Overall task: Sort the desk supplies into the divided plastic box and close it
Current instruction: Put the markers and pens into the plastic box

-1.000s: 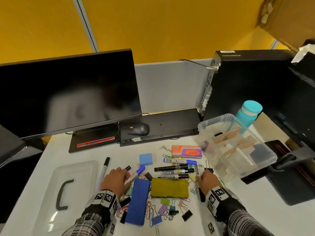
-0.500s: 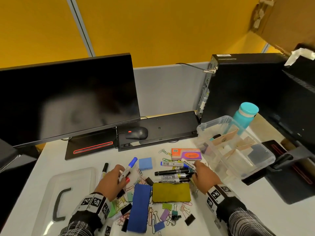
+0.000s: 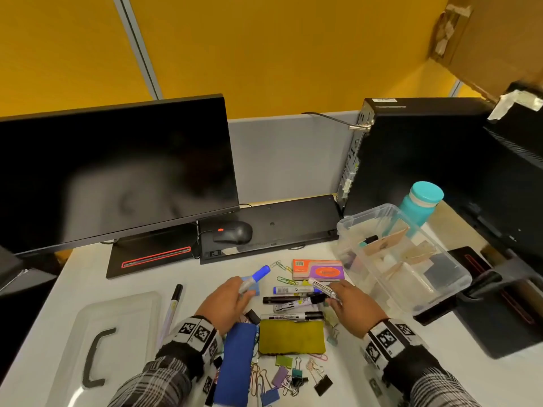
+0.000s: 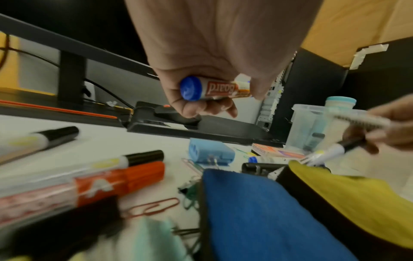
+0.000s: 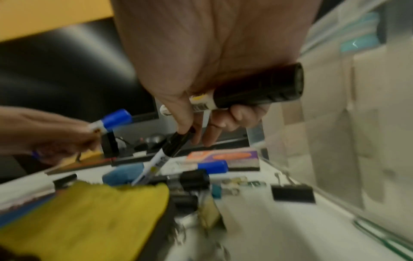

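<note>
My left hand (image 3: 239, 292) grips a blue-capped whiteboard marker (image 3: 254, 279) above the desk, its cap pointing away; the left wrist view shows the same blue-capped marker (image 4: 214, 88) in its curled fingers. My right hand (image 3: 335, 298) holds a black-capped marker (image 5: 257, 88) in the palm, and its fingertips pinch the cap of a second black marker (image 5: 165, 153), tilting it off the pile. The clear divided box (image 3: 365, 215) stands open to the right of that hand. Its lid (image 3: 117, 312) lies flat at the left.
Loose markers (image 3: 293, 317), blue (image 3: 235, 362) and yellow (image 3: 291, 337) erasers, an orange staple box (image 3: 318, 269), paper clips and binder clips (image 3: 321, 384) crowd the desk's middle. Behind stand a monitor (image 3: 117, 171), keyboard (image 3: 279, 221), mouse (image 3: 233, 232), PC tower (image 3: 411, 157) and teal bottle (image 3: 421, 204).
My left hand has lifted the blue-capped marker off the desk and moved it forward. My right hand has risen with a marker and reached the row of markers, pinching another.
</note>
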Tool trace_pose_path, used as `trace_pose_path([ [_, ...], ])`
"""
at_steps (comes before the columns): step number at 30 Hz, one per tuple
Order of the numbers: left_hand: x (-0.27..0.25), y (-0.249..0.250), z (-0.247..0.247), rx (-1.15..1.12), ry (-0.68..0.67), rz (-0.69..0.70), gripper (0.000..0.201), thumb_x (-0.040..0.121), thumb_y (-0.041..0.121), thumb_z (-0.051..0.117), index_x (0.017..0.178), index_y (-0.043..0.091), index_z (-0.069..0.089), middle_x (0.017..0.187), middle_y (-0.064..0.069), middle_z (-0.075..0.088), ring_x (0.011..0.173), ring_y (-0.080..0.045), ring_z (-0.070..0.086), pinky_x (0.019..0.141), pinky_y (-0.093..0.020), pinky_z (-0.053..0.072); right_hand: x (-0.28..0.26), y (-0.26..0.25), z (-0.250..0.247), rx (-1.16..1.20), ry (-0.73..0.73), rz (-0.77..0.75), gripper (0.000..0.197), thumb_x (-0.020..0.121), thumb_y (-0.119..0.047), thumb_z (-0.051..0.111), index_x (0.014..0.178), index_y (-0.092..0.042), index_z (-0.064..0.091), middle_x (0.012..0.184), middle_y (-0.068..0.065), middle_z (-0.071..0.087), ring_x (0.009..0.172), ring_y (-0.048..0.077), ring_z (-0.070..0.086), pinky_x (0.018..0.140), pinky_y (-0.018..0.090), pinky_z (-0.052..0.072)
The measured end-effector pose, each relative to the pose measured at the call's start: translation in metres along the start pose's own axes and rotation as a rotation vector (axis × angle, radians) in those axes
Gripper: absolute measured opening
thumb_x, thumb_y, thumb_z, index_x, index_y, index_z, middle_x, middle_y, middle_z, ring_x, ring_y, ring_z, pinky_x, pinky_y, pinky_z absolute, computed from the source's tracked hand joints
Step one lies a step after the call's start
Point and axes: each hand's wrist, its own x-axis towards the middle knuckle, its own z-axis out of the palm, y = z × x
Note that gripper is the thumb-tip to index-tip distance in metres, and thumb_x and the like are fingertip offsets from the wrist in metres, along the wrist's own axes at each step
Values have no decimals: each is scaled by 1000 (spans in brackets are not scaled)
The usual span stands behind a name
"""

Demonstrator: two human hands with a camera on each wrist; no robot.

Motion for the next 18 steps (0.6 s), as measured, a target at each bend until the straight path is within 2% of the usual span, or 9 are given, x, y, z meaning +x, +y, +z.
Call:
trace_pose_path([
  [2, 14, 10, 9, 65, -50, 11, 23, 98, 33, 43, 113, 17, 50, 101, -3, 55, 83, -16, 52, 75, -27, 40, -6, -10, -13, 60, 66, -31, 33, 97, -28, 42, 128, -20, 48, 124, 5, 58, 106, 23, 59, 87, 33, 47],
  [4, 27, 18, 18, 155, -88, 30, 28, 96, 33, 46, 118, 17, 52, 115, -4, 52, 98, -21, 55, 85, -32, 45, -12, -17, -31, 109, 147, -24, 26, 96, -28, 42, 120, -19, 50, 109, 6, 64, 92, 24, 62, 78, 35, 51],
  [7, 39, 26, 32, 255, -137, 76, 35, 92, 37, 54, 121, 19, 51, 120, -1, 48, 104, -21, 55, 87, -34, 47, -21, -21, -67, 198, 279, -8, 15, 97, -28, 43, 105, -19, 51, 85, 3, 61, 73, 19, 58, 64, 35, 48],
  [11, 46, 32, 47, 313, -159, 107, 41, 90, 32, 58, 127, 18, 49, 128, 0, 45, 112, -22, 53, 92, -36, 48, -23, -7, -118, 297, 508, 46, 6, 96, -26, 45, 97, -21, 48, 73, 1, 54, 62, 13, 52, 51, 27, 38],
  [13, 48, 34, 52, 346, -170, 104, 40, 89, 31, 57, 126, 18, 49, 127, -1, 46, 113, -22, 53, 91, -37, 48, -17, 8, -139, 300, 604, 131, 9, 96, -27, 44, 97, -19, 48, 75, 3, 54, 64, 15, 54, 53, 29, 41],
  [15, 48, 34, 56, 370, -174, 90, 39, 90, 31, 56, 126, 19, 49, 125, -1, 48, 113, -23, 53, 91, -37, 48, -5, 24, -154, 279, 635, 245, 17, 96, -29, 43, 103, -16, 50, 81, 6, 57, 68, 22, 57, 61, 40, 51],
  [18, 46, 32, 58, 408, -180, 70, 38, 91, 32, 55, 126, 19, 49, 123, -2, 51, 115, -22, 51, 91, -36, 46, 17, 42, -165, 177, 590, 393, 22, 96, -26, 43, 107, -9, 50, 82, 9, 55, 72, 26, 56, 66, 39, 47],
])
